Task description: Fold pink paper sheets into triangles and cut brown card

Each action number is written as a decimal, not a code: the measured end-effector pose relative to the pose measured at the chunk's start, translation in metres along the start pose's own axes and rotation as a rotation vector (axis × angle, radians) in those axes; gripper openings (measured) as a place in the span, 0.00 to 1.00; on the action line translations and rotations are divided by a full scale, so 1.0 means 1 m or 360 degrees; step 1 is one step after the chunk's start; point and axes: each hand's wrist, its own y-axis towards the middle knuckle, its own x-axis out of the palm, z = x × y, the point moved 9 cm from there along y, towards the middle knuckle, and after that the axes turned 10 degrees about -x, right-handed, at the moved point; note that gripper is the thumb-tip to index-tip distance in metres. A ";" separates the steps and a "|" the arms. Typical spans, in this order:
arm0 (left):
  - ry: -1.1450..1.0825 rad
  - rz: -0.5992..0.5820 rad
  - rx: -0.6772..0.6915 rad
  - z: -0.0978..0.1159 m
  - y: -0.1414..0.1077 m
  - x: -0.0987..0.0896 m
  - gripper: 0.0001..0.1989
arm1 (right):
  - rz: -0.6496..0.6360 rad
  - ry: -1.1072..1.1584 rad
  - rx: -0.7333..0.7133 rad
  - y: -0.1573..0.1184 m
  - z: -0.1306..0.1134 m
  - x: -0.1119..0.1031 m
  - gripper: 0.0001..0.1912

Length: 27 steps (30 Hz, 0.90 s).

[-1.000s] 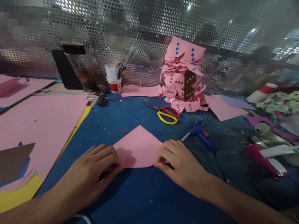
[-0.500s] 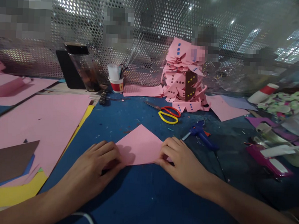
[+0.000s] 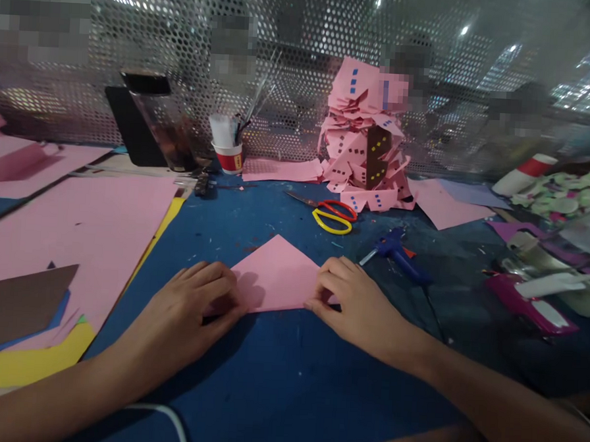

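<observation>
A pink paper folded into a triangle lies flat on the blue table, its point facing away from me. My left hand presses on its left corner with the fingers curled down. My right hand presses on its right corner, fingertips on the near edge. Both hands pin the sheet to the table.
Red and yellow scissors and a blue glue gun lie just beyond the paper. A heap of pink cut pieces stands at the mesh wall, beside a cup of tools. Large pink sheets cover the left; clutter fills the right.
The view has shifted slightly, so everything sits a little higher in the frame. Both hands stay pressed on the folded paper's corners.
</observation>
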 end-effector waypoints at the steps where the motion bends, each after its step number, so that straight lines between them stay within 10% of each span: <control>1: -0.0002 -0.0007 0.0008 0.000 0.000 0.000 0.14 | -0.0001 0.0001 -0.0006 0.000 0.000 0.000 0.09; 27: -0.0228 -0.0078 0.0096 -0.001 -0.006 -0.013 0.11 | -0.0087 0.0037 -0.0279 0.008 -0.019 0.004 0.07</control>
